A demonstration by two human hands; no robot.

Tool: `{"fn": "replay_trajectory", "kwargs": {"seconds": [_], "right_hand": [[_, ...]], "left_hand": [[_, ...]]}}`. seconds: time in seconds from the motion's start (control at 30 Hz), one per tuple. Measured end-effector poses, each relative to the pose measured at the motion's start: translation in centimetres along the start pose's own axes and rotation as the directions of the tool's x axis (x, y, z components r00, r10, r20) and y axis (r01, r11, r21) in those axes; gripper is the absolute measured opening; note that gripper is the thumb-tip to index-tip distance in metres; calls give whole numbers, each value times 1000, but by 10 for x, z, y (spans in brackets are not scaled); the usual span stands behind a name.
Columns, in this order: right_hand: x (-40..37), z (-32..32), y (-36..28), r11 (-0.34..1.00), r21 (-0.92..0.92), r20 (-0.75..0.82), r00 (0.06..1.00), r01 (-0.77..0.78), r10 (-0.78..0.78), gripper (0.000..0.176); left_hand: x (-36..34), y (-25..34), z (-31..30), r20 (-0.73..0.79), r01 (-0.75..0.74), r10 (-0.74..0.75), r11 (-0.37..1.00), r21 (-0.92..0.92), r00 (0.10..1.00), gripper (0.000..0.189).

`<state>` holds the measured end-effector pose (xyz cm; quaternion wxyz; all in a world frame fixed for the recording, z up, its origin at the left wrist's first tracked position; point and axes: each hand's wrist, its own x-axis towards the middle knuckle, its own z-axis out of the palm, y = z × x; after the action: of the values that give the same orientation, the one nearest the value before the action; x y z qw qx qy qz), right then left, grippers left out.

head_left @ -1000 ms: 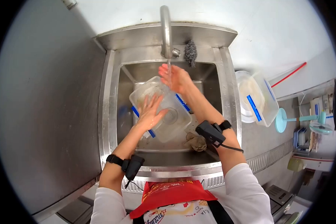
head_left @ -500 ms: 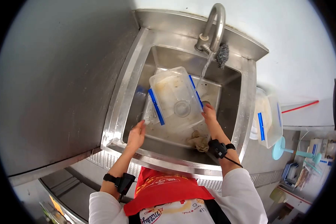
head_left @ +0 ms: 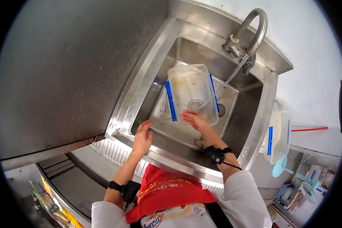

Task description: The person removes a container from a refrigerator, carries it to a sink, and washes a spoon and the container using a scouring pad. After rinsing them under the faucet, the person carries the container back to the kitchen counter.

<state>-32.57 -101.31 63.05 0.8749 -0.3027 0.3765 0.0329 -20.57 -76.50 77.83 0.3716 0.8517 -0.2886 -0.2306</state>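
A clear plastic container [head_left: 184, 85] with blue side clips lies at an angle in the steel sink [head_left: 231, 125]. Yellowish residue marks its far end, and a round ring shows near its close end. My right hand [head_left: 193, 119] is over the container's near edge, fingers stretched out and holding nothing. Lower left, near the sink's front wall, my left hand [head_left: 142, 140] hangs open with its fingers apart. Water from the curved faucet [head_left: 260, 28] runs down into the container. Partly hidden behind my right forearm is a brownish cloth [head_left: 200, 143].
A dark scrubber [head_left: 249, 65] hangs beside the faucet. Inside the sink, a drain [head_left: 221, 110] lies right of the container and a thin utensil [head_left: 166, 102] left of it. Another clear container [head_left: 280, 140] stands outside to the right. A metal panel [head_left: 72, 76] rises on the left.
My right hand has left the container's right side and moved left over its near edge. The view has shifted, and the water stream now falls into the container.
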Motion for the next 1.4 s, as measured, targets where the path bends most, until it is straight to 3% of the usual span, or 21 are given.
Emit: {"fn": "replay_trajectory", "kwargs": {"seconds": [0.1,0.2,0.27,0.37,0.47,0.5,0.57,0.63,0.67,0.77,0.8,0.87,0.93,1.0,1.07,1.1,1.17,1.27,1.4], "right_hand": [[22,37,14,999,-42,134,991,-24,30,32],[54,57,37,959,-284,95,995,-6,34,40],[78,64,51,864,-501,1,999,41,-47,46],[138,54,79,605,-794,-68,981,56,-181,56],[164,71,93,228,-971,-38,886,77,-462,61],[167,80,94,91,-994,3,825,65,-565,62],[178,89,87,17,-998,-60,833,-61,-551,55],[191,93,77,294,-950,-262,788,-108,-558,46],[224,72,100,223,-968,-235,729,-116,-642,38],[255,56,132,-66,-953,-128,589,-296,-798,41],[256,59,130,-21,-941,-201,607,-339,-769,44],[246,55,124,-29,-961,-168,661,-275,-731,40],[228,57,112,-85,-992,-7,732,-89,-681,39],[220,55,103,-168,-986,103,872,24,-479,37],[211,58,111,12,-997,61,909,72,-413,27],[203,66,109,276,-961,-62,964,11,-257,26],[179,81,93,698,-690,-159,981,-191,112,25],[90,100,29,897,-372,-61,971,-239,233,21],[-30,90,-58,991,-120,-97,994,-58,47,17]], "left_hand": [[-1,-1,2,-15,-24,24,1000,-18,1000,34],[-3,4,1,-2,32,-32,997,-75,999,32],[-7,4,-1,-5,40,-41,994,-97,999,31],[-11,10,-13,-20,35,-37,995,-96,999,31],[-16,6,-22,-28,50,-53,994,-100,998,32],[-17,5,-25,-30,58,-61,994,-91,998,31],[-20,1,-31,-21,92,-95,987,-130,995,30],[-22,2,-38,-19,103,-106,990,-94,994,30],[-22,1,-42,-17,111,-113,991,-78,993,30],[-24,-2,-47,-30,146,-150,984,-103,988,30],[-24,2,-51,-15,192,-196,973,-129,981,30],[-25,-3,-50,-27,170,-174,980,-106,984,30],[-22,-6,-51,-40,144,-148,985,-93,988,30],[-21,-5,-50,-38,124,-128,988,-93,991,30],[-18,-9,-45,-18,95,-97,992,-88,995,30],[-14,-5,-44,-9,74,-75,993,-88,997,30],[-6,8,-41,20,31,-28,989,-144,999,29],[12,19,-26,68,-162,173,975,-149,983,28],[51,72,-2,192,-169,238,933,-317,952,26]]}}
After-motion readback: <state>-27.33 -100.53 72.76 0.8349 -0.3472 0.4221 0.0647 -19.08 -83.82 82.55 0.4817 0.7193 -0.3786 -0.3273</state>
